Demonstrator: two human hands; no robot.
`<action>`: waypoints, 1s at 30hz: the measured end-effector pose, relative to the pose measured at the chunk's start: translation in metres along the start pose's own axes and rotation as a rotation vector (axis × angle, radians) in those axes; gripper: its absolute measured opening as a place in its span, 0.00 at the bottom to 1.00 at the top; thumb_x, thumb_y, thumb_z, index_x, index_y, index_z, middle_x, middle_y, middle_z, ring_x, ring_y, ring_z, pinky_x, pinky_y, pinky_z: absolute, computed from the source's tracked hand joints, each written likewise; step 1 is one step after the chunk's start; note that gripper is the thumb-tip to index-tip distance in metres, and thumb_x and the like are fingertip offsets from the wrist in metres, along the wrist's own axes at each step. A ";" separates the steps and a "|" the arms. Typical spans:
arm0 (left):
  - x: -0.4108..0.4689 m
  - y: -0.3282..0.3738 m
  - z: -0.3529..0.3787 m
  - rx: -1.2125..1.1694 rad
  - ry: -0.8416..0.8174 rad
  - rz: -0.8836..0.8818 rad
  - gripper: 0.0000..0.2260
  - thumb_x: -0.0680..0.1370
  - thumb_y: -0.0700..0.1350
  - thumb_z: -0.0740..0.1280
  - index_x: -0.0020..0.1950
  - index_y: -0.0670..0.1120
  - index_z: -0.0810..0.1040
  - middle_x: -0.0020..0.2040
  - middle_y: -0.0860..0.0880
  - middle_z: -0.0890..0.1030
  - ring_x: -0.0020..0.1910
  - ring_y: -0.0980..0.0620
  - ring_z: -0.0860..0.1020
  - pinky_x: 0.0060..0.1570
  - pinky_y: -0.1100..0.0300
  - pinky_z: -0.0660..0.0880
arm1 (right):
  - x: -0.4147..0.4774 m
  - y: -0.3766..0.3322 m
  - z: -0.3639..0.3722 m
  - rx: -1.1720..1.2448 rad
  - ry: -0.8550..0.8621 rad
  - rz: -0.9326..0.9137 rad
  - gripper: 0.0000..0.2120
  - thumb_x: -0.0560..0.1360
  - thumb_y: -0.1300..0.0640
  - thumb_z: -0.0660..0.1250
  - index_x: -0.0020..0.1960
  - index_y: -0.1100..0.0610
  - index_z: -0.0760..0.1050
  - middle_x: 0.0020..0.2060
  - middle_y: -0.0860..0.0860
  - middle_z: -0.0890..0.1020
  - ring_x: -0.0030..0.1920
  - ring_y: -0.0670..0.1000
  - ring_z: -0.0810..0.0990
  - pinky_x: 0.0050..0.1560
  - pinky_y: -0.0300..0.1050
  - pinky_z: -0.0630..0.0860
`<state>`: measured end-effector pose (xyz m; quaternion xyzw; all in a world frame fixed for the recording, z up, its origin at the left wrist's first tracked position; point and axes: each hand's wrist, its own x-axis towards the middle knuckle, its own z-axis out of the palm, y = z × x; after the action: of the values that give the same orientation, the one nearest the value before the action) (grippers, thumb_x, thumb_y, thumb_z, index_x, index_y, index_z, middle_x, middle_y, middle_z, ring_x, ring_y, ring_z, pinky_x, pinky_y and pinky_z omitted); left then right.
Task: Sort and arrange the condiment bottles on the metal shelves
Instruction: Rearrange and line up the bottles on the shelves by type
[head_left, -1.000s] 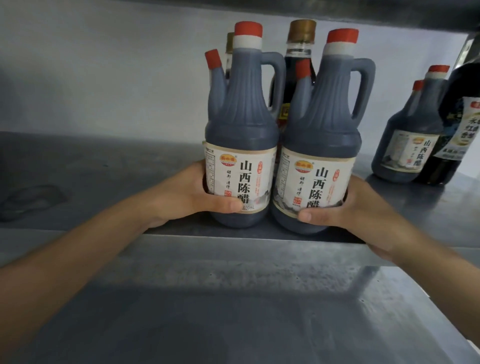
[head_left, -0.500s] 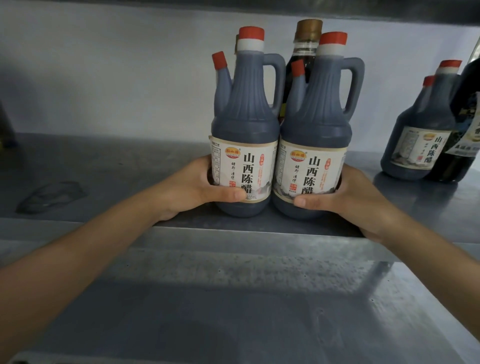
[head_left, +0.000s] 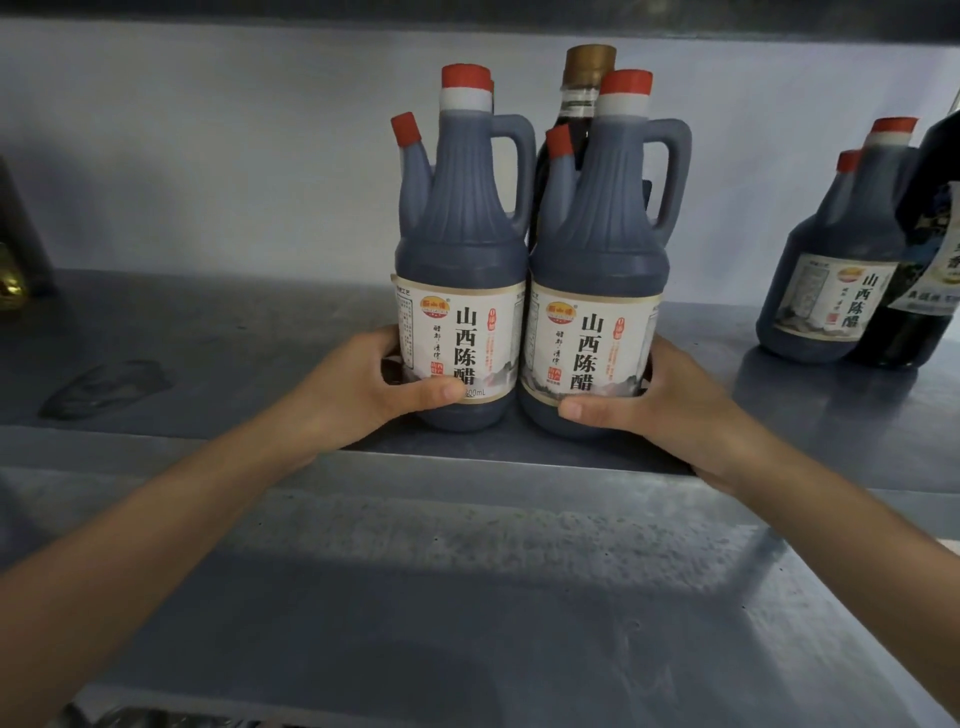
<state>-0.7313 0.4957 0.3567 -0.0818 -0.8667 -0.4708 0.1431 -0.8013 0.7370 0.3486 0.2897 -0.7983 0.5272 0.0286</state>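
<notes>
left hand (head_left: 358, 387) gripping left bottle (head_left: 460, 270), right hand (head_left: 675, 402) gripping right bottle (head_left: 597, 275), both now upright, touching

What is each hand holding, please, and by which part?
The left hand grips the left vinegar bottle, right hand the right vinegar bottle, each around the lower labelled body.

Pale wall (head_left: 208, 156) runs across the back. Far left, a shiny gold thing (head_left: 9, 286) peeks in at the edge, with a crumpled clear film (head_left: 104, 387) lying flat near it.
</notes>
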 end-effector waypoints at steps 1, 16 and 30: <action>-0.006 0.000 0.003 0.049 0.034 -0.009 0.19 0.63 0.59 0.69 0.53 0.59 0.74 0.45 0.69 0.76 0.43 0.76 0.76 0.40 0.81 0.69 | -0.002 0.000 -0.002 -0.023 -0.020 0.009 0.25 0.63 0.56 0.78 0.53 0.41 0.69 0.44 0.31 0.75 0.39 0.23 0.74 0.37 0.18 0.68; -0.057 0.028 0.165 1.322 0.557 0.254 0.20 0.79 0.51 0.59 0.49 0.36 0.82 0.46 0.36 0.83 0.45 0.40 0.83 0.41 0.51 0.79 | -0.092 0.054 -0.083 -0.954 0.089 -0.256 0.24 0.74 0.37 0.53 0.61 0.48 0.76 0.58 0.43 0.79 0.57 0.49 0.77 0.53 0.44 0.71; 0.002 0.109 0.349 1.172 0.425 0.448 0.18 0.70 0.46 0.71 0.56 0.36 0.80 0.53 0.37 0.82 0.52 0.40 0.81 0.57 0.47 0.76 | -0.162 0.121 -0.189 -1.049 0.212 -0.344 0.26 0.76 0.43 0.58 0.69 0.56 0.70 0.66 0.51 0.74 0.68 0.51 0.71 0.67 0.48 0.63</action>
<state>-0.7627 0.8477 0.2639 -0.0740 -0.8943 0.1140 0.4262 -0.7756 1.0022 0.2757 0.3081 -0.8875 0.0737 0.3347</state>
